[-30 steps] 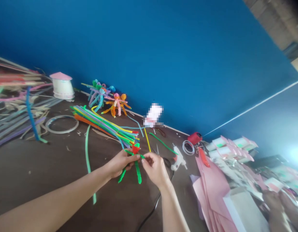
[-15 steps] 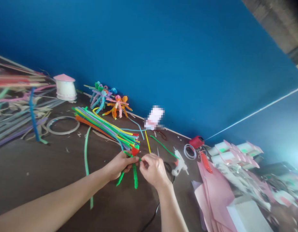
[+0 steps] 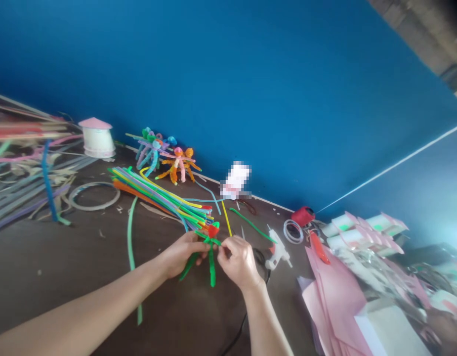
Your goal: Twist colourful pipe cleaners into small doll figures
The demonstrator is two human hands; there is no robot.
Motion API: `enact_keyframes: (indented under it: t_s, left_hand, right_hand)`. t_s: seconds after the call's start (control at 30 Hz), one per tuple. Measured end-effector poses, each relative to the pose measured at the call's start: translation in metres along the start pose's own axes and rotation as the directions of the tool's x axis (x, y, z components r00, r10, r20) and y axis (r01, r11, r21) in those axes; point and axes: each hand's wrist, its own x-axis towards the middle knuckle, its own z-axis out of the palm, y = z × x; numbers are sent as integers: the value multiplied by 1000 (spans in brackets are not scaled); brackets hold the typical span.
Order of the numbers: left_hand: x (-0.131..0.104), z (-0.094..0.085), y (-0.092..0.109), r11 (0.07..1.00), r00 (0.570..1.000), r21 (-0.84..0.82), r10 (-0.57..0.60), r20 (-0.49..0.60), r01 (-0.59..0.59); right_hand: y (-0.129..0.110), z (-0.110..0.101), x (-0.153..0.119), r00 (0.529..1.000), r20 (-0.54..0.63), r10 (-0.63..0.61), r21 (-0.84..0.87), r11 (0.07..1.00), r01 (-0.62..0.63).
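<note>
Between my hands is a green pipe-cleaner figure [image 3: 212, 262] with a red part at its top and green legs hanging down. My left hand [image 3: 182, 254] pinches it from the left, fingers closed around a limb. My right hand [image 3: 237, 259] pinches the end of a short green limb on the other side. Just behind the figure lies a bundle of coloured pipe cleaners [image 3: 165, 195]. Several finished-looking pipe-cleaner figures [image 3: 180, 163] in orange, pink, blue and green stand by the wall.
A white hot glue gun [image 3: 278, 249] lies right of my hands, a green pipe cleaner [image 3: 250, 224] beside it. Pink sheets [image 3: 335, 291] and white paper cylinders [image 3: 341, 225] fill the right side. At left are a paper house [image 3: 98, 138] and a ring of tape [image 3: 94, 196].
The green figure has shifted slightly right and turned a little, so its right limb shows more. Both hands keep their pinch. The camera view has moved slightly.
</note>
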Motion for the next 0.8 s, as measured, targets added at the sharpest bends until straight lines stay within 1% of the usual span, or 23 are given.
enact_keyframes:
  t_s: [0.13,0.23,0.3,0.37,0.43,0.5,0.53,0.6,0.67,0.73,0.8]
  left_hand:
    - [4,-5,-3,998,999,-57,20,40,-17]
    - [6,-7,-5,999,999,-18,35,2,-34]
    - [6,-7,-6,998,998,29,51,-25,-50]
    - [6,-6,-7,995,997,71,69,-28,-67]
    - [5,-5,-8,991,996,107,89,-22,-87]
    - [5,-4,-10,983,994,153,107,-12,-103]
    - [5,-3,-10,978,994,180,110,-5,-108]
    - [4,-2,-11,964,994,240,110,20,-111]
    - [4,-1,-12,954,993,277,106,52,-116]
    - [4,-1,-12,953,992,278,102,75,-119]
    - [4,-1,-12,958,992,260,100,79,-118]
  right_hand:
    - [3,-1,-1,996,-50,70,43,997,-68]
    - [5,-2,-3,990,-29,138,125,983,-133]
    - [8,-3,-5,984,-18,179,226,959,-170]
    - [12,-4,-6,971,-34,236,365,908,-207]
    - [16,-4,-6,947,-42,317,516,819,-252]
    - [18,-3,-5,922,-13,387,619,727,-297]
    - [18,-2,-5,916,9,402,641,701,-314]
    - [16,-1,-4,921,54,386,636,698,-330]
    - [12,1,-3,938,74,338,610,729,-311]
    - [10,4,-4,951,68,301,583,762,-282]
    - [11,7,-4,951,51,305,573,771,-278]
